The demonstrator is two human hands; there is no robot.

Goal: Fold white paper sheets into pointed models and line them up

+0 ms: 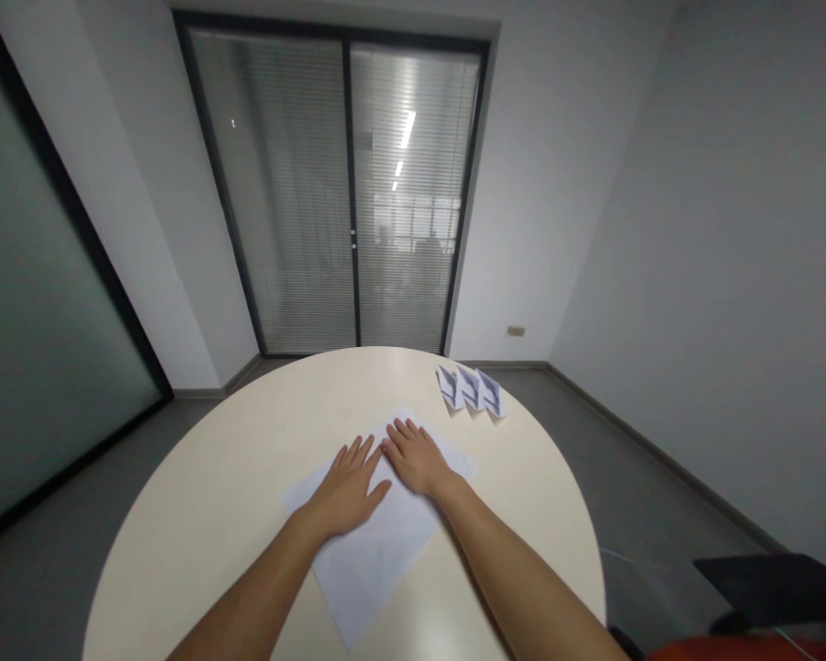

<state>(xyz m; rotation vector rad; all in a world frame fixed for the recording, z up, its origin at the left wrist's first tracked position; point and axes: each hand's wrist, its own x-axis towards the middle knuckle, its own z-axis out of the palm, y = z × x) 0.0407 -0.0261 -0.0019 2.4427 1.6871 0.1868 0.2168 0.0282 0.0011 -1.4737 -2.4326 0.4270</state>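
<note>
A white sheet of paper [378, 560] lies flat on the table, turned so that one corner points toward me. My left hand [348, 487] rests on its left part, fingers spread and thumb held out. On the upper right part of the sheet, my right hand [415, 456] lies flat with its fingers stretched forward. The tips of the two hands almost meet near the sheet's upper middle. Parts of the paper are covered by both hands and the right forearm.
The round cream table [213, 514] carries several folded paper pieces [469, 390] in a row near its far right edge. A black chair part [777, 588] and a red seat [736, 650] are at the lower right. Glass doors [351, 202] with blinds stand behind.
</note>
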